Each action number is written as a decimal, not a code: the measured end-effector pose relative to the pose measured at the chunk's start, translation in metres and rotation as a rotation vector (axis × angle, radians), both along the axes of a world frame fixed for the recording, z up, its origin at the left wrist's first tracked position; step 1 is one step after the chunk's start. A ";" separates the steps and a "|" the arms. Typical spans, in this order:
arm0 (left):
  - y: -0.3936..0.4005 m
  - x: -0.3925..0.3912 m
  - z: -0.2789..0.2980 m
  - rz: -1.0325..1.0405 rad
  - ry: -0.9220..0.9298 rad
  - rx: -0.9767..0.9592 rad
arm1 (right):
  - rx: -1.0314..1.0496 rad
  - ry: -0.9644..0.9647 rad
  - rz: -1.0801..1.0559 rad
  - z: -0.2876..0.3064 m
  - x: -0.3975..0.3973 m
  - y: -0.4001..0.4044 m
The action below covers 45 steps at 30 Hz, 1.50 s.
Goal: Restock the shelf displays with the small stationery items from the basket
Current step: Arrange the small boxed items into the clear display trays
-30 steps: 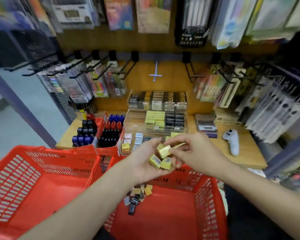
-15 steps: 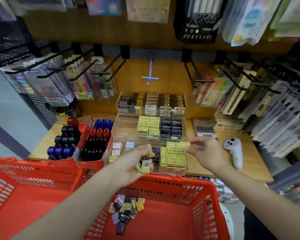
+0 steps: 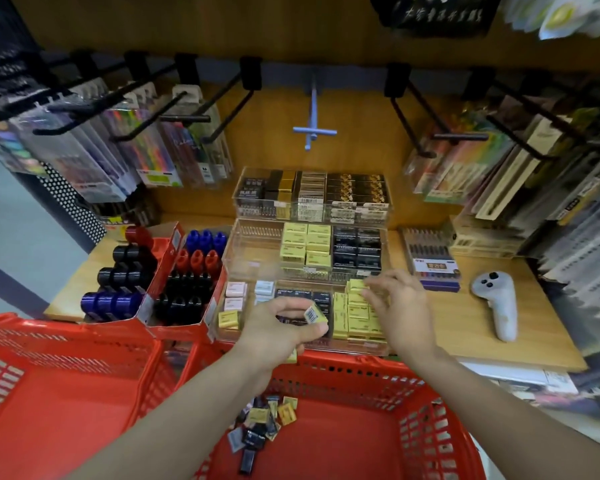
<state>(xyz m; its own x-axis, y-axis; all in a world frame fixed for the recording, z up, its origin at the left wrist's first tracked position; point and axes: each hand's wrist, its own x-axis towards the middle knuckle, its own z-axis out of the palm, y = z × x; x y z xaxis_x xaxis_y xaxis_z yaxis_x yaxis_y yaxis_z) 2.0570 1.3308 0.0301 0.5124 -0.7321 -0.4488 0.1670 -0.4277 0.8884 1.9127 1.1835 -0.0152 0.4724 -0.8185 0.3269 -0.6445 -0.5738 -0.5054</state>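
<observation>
small yellow box (image 3: 315,314) sits pinched in my left hand (image 3: 278,332), thumb and curled fingers around it, barcode end showing, just above the front edge of the clear acrylic tray (image 3: 243,336) on the wooden shelf (image 3: 465,320). a second yellow piece peeks out under the same palm at about 6 o'clock of the hand, can't tell what exactly it is. my right hand (image 3: 400,308) is at 3 o'clock of the left one, fingers loosely bent, fingertips (image 3: 370,283) touching the top of the yellow box stack (image 3: 357,315) in the tray's right compartment; can't tell if it's pinching one or just resting on them. black boxes (image 3: 293,293) lie in the middle compartment, mostly hidden by my left hand. pink and pale blue erasers (image 3: 248,292) in the left compartment, at 10 o'clock of the left hand. red basket (image 3: 430,431) below at 6 o'clock, with a small pile of loose items (image 3: 262,422) in yellow, black and grey at its bottom near my left forearm. second red basket (image 3: 49,393) at 8 o'clock. ink bottles (image 3: 160,275) in red cartons at 9 o'clock of the tray. white controller (image 3: 497,303) lies on the shelf at 3 o'clock, well apart from the right hand. pen box (image 3: 432,263) just behind the right hand at 1 o'clock.
</observation>
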 end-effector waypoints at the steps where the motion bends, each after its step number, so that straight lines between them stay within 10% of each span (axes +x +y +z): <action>1: 0.001 -0.001 0.001 -0.006 -0.007 -0.006 | 0.008 0.005 0.002 -0.001 0.001 0.000; 10: 0.006 -0.003 0.008 -0.087 -0.288 -0.055 | 0.149 -0.124 -0.051 0.012 0.007 0.015; 17: -0.002 -0.011 0.016 -0.141 -0.229 -0.202 | 1.317 -0.779 0.197 0.033 -0.002 0.068; 24: -0.007 -0.031 0.020 -0.106 0.526 -0.118 | 0.650 -0.576 0.141 0.040 -0.026 0.060; 30: -0.019 -0.029 0.012 0.005 0.283 0.043 | 0.266 -0.346 -0.052 0.024 -0.040 0.024; 34: -0.024 -0.016 0.008 0.328 0.588 -0.026 | 0.278 -0.144 -0.207 0.003 -0.040 -0.006; 45: -0.024 -0.012 0.002 0.057 0.642 -0.094 | 0.347 -0.234 -0.304 -0.022 -0.017 -0.014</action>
<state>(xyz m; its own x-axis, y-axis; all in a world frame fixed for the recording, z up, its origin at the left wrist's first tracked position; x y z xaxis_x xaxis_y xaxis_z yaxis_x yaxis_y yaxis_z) 2.0454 1.3073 0.0324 0.2028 -0.7626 -0.6142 0.6976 -0.3277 0.6372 1.8956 1.1692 -0.0374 0.1429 -0.9865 0.0800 -0.6031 -0.1509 -0.7833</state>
